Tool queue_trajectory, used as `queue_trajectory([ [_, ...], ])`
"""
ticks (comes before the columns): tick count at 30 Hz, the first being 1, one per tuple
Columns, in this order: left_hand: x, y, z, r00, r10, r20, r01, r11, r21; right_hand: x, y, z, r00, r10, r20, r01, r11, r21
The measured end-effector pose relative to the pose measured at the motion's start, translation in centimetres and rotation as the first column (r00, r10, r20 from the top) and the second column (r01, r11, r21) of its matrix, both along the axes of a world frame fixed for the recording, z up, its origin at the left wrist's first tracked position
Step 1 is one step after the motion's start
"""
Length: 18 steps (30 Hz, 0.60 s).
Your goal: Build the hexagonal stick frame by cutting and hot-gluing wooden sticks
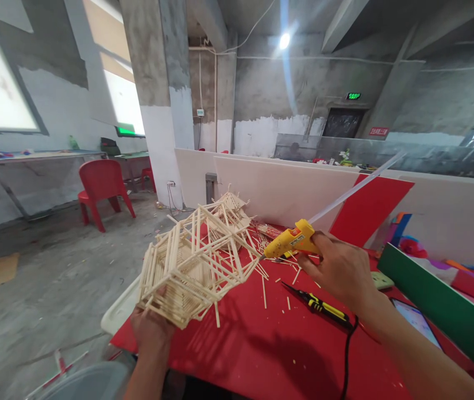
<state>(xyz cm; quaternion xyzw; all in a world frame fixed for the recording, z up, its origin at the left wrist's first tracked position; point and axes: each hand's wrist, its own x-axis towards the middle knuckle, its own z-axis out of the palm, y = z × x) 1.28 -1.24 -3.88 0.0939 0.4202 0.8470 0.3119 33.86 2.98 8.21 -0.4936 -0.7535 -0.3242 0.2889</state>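
Observation:
My left hand (153, 325) grips the lower left end of a wooden stick model (195, 261), an open frame of thin pale sticks held tilted above the red tabletop (237, 339). In my right hand (345, 266) is a yellow hot glue gun (289, 240), with a long clear glue stick (353, 188) jutting from its back. The gun's nozzle is at the right end of the frame; whether it touches a stick I cannot tell. On the table below my right hand lies a black and yellow soldering-iron-like tool (318, 304) with a black cord.
Behind the frame stands another stick structure with a pointed roof (230, 208). Loose sticks (264, 291) are scattered over the table. A phone (415, 319) and a green board (440, 305) lie at right. A white partition (282, 183) runs behind; a red chair (103, 186) stands left.

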Motion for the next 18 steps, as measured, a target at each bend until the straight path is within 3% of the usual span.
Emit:
queue_trajectory([
  [6,0.0,-0.4,0.1,0.998,0.037,-0.053,-0.035,0.999,0.028,-0.3,-0.2,-0.1,0.996,0.062,-0.058,-0.053,0.988,0.142],
  [13,-1.0,-0.7,-1.6,0.995,-0.015,-0.102,0.019,0.999,0.043,-1.7,-0.6,1.3,0.983,0.116,-0.145,-0.088,0.978,0.190],
  [18,0.1,-1.0,-0.6,0.998,-0.024,-0.057,0.027,0.999,0.040,-3.0,-0.2,1.7,0.991,0.072,-0.114,-0.047,0.977,0.209],
])
